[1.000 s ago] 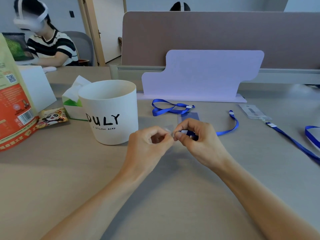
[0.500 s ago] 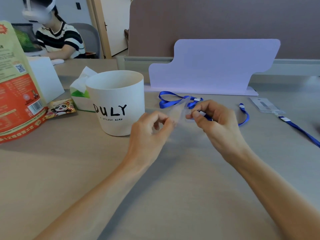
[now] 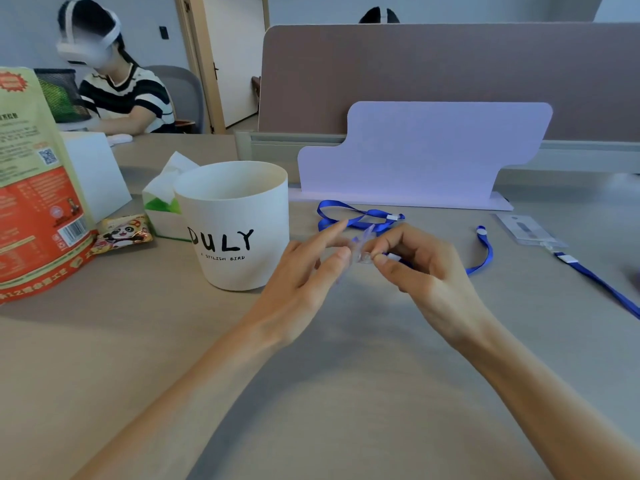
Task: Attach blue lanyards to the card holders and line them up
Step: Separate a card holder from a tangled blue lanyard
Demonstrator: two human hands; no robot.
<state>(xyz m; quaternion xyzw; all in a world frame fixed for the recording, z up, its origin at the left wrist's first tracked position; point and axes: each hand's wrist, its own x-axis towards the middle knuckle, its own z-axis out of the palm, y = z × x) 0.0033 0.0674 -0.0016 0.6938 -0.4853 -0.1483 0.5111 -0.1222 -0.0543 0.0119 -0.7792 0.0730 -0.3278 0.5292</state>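
Note:
A small clear card holder is held above the desk, pinched by my right hand together with the end of a blue lanyard. That lanyard trails right from under the hand, and its loop lies behind my fingers. My left hand is just left of the holder with fingers spread, index finger pointing up, thumb tip at the holder's edge. A second clear card holder lies flat at the right with another blue lanyard clipped to it, running off the right edge.
A white cup marked DULY stands just left of my hands. Behind it are a tissue box, a panda snack packet and a big orange bag. A lilac stand and a partition close the back. A person sits far left.
My left hand has gone from a pinch on the holder to spread fingers. The right hand keeps its grip, and the holder has turned edge-on. The camera view shifted slightly.

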